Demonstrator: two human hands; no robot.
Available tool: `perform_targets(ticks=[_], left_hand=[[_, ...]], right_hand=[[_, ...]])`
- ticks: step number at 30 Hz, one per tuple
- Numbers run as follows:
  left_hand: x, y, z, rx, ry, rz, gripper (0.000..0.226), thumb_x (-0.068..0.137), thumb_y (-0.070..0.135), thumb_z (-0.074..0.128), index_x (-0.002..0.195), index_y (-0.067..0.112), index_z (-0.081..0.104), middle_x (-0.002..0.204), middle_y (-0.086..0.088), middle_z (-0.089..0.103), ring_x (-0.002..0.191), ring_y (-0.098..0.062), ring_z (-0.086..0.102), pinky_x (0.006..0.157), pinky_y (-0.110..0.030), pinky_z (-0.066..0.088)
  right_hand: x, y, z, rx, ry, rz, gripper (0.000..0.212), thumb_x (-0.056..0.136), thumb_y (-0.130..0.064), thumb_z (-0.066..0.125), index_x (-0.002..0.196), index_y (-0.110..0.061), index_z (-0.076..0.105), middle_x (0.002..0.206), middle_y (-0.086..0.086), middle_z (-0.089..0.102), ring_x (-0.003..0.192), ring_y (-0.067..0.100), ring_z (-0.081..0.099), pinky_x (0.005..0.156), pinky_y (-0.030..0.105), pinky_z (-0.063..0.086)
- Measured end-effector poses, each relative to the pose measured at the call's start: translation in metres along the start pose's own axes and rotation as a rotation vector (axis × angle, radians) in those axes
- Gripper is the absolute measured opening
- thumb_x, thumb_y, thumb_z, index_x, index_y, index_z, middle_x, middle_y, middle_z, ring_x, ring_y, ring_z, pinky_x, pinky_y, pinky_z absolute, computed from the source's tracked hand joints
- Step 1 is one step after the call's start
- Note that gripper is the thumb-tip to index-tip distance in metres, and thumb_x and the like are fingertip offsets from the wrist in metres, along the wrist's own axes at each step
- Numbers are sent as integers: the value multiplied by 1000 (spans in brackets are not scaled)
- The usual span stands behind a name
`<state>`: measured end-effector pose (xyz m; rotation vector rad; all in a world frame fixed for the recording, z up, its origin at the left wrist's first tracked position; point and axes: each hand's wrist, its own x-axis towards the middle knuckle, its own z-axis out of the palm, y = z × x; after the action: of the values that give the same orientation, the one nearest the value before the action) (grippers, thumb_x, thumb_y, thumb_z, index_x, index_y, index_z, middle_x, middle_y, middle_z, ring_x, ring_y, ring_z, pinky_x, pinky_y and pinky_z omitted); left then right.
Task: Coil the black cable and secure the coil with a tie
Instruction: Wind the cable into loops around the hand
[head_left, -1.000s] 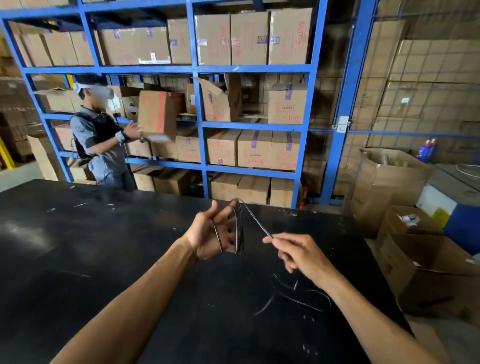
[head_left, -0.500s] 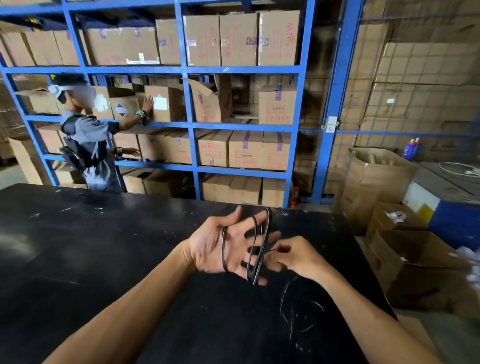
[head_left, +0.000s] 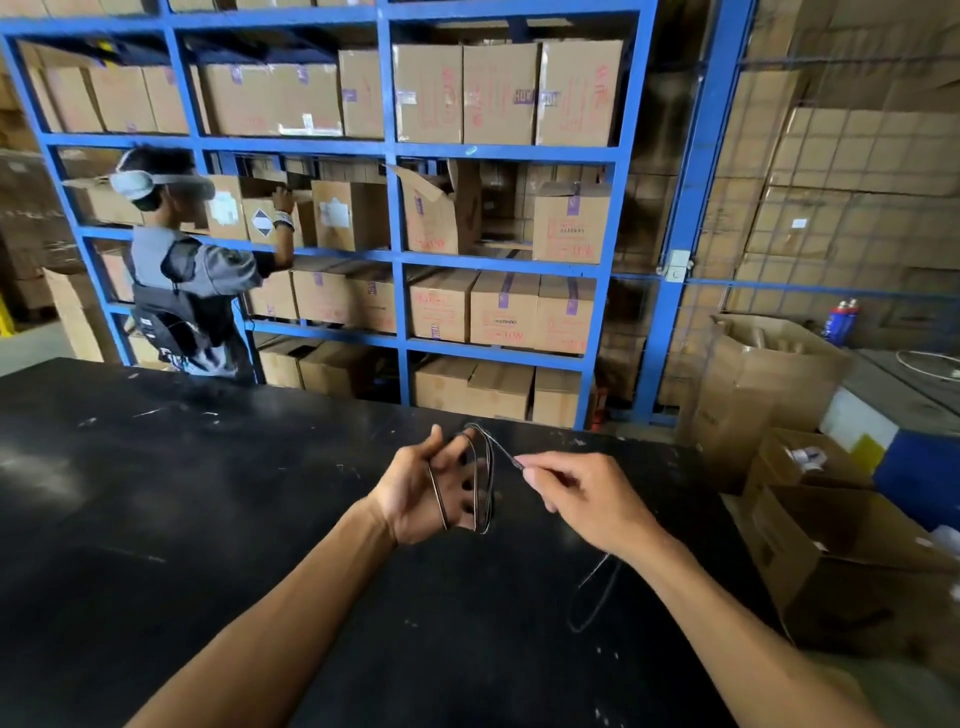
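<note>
Black table (head_left: 156, 519), left hand (head_left: 421, 493) cable-wrapped (head_left: 485, 478), upright

left hand (head_left: 422, 488): bare, no glove or ring | right hand (head_left: 587, 499): bare too | both forearms: no sleeves showing, no watch

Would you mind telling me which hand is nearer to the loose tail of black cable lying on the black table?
Right. The right hand hangs just above the loose cable tail; the left hand, wrapped in cable loops, sits farther left.
</note>
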<state>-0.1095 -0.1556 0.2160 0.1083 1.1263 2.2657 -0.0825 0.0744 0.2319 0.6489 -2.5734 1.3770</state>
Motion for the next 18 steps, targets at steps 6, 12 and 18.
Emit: perform_targets(ticks=[6,12,18], left_hand=[[6,32,17,-121,-142,148,52,98,57,28,136,33,54,155,-18,33,133,-58,36,104,-79,20],[-7,22,32,38,-423,-78,57,100,60,20,151,37,31,164,-16,11,143,-57,10,109,-76,-4],[-16,-3,22,413,-452,-367,63,98,65,13,153,36,28,164,-16,8,142,-59,8,112,-73,8]], right_hand=[[-44,40,51,462,-116,236,24,103,-23,59,116,-29,78,63,4,58,46,10,45,46,25,34],[-30,57,56,200,-114,376,55,79,-76,60,81,-26,83,46,-5,51,43,7,45,56,30,37],[28,35,-15,-469,-246,192,27,76,-58,78,75,-32,76,72,-9,72,67,6,65,65,35,56]])
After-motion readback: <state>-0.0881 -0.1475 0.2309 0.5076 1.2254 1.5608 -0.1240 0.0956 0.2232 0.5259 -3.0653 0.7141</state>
